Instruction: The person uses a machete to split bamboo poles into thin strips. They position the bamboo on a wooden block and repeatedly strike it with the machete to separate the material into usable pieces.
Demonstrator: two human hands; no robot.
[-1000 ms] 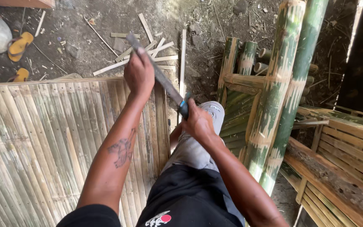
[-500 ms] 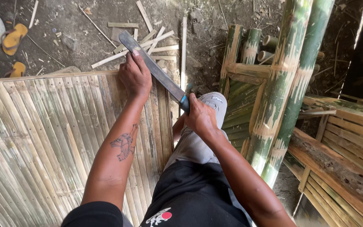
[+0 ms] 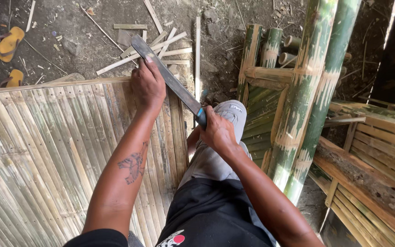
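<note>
Soft daylight, sharp focus throughout; overexposed glare at the top right beside deep shadow, slight wide-angle stretch.

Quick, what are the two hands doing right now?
Left hand: fingers pressed on the blade of the machete, over the woven bamboo panel.
Right hand: closed around the machete's handle.
</note>
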